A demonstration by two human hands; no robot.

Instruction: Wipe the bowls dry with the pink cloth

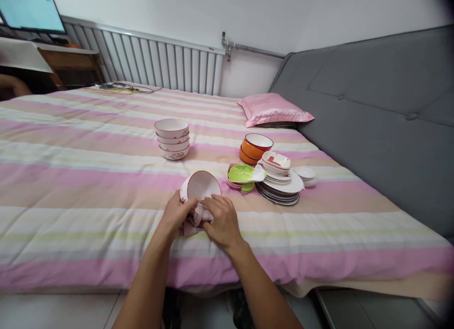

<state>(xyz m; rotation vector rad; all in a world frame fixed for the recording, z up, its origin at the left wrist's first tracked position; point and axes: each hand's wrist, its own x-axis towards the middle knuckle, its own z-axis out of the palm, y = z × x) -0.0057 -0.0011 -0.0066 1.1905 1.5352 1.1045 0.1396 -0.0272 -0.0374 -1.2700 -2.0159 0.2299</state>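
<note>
1. The left hand is gripping a bowl near the front edge of the bed.
2. The right hand is grasping a cloth against the bowl.
3. Stacked bowls are standing farther from that edge; stacked plates are sitting nearer the right edge.

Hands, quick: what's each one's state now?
Left hand: closed, holding the tilted bowl by its side.
Right hand: closed, holding the cloth at that bowl's near rim.

Smooth glossy bowl, matt cloth
</note>
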